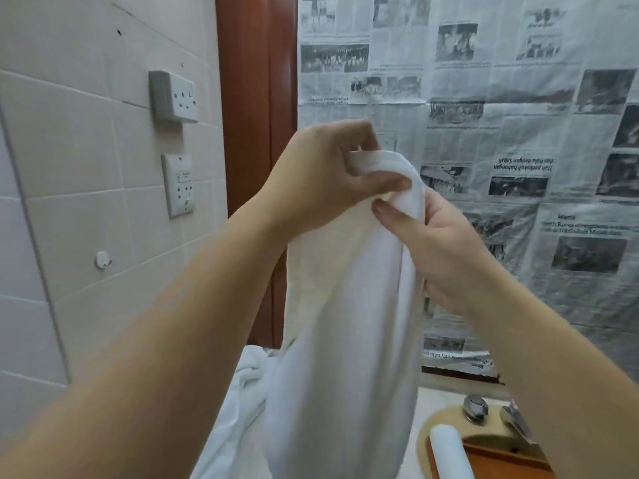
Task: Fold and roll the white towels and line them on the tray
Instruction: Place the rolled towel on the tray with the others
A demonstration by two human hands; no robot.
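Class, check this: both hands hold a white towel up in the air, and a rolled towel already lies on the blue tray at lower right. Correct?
Not quite: the tray is orange-brown, not blue, as the head view shows. Both the left hand and right hand do hold the white towel up, and a rolled towel lies there.

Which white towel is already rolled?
The rolled towel on the orange tray at lower right; the held towel hangs unrolled from both hands, the heap lies loose.

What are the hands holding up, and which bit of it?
Both hands hold one white towel by its top edge: the left hand pinches the bunched top, the right hand grips just below.
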